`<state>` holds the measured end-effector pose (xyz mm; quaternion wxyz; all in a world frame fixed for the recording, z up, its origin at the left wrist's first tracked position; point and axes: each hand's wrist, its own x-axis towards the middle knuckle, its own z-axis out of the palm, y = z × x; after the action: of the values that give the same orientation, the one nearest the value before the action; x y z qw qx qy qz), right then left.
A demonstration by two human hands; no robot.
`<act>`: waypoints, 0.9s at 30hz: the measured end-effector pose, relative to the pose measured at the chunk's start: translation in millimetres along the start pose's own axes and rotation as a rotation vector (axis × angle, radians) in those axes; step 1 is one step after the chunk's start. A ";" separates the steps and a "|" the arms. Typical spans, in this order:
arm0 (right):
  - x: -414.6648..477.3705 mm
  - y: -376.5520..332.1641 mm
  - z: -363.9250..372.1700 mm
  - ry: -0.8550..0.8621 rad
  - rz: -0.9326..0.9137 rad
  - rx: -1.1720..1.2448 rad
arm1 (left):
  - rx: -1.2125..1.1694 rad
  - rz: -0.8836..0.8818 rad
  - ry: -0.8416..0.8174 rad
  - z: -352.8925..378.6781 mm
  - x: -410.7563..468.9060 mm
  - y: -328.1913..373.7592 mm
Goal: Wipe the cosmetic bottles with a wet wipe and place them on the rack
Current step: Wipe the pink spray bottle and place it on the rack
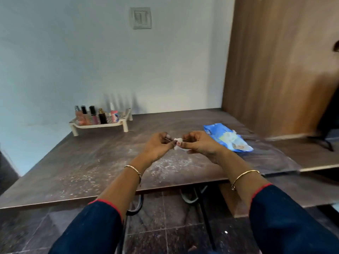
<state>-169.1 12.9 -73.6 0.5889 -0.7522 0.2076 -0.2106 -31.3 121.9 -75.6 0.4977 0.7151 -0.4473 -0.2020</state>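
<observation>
Over the middle of the dark table, my left hand (159, 145) and my right hand (198, 143) meet with curled fingers. Between them is a small bunched white wet wipe (177, 142), wrapped round a thin stick-like item that sticks out on both sides; what it is I cannot tell. My left hand pinches the thin item's left end, while my right hand holds the wipe. The beige rack (102, 123) stands at the table's back left by the wall. Several cosmetic bottles (92, 115) stand upright on it in a row.
A blue wet-wipe pack (224, 136) lies open on the table to the right of my hands. A wooden cabinet (275, 70) rises at the right, with a lower shelf (311, 158) beside the table. White dust speckles the table (82, 171). Tiled floor lies below.
</observation>
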 end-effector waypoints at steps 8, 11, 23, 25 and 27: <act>-119.5 31.0 -112.3 0.249 0.032 0.249 | -0.098 0.144 -0.277 144.7 -27.1 58.4; -164.0 49.6 -149.9 0.306 0.056 0.269 | -0.160 0.117 -0.366 200.1 -37.2 68.4; -275.7 204.8 -220.0 0.626 0.443 0.303 | -0.127 -0.190 -0.745 374.3 -73.4 8.5; -281.5 230.6 -220.5 0.736 0.528 0.331 | -0.107 -0.251 -0.779 384.5 -74.5 -5.2; -284.4 257.0 -221.8 0.830 0.614 0.364 | -0.092 -0.299 -0.799 393.4 -72.2 -18.8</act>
<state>-544.7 -61.5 -296.0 0.6127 -0.3964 0.5928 -0.3406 -349.2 -24.4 -270.1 0.2818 0.6146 -0.4868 -0.5530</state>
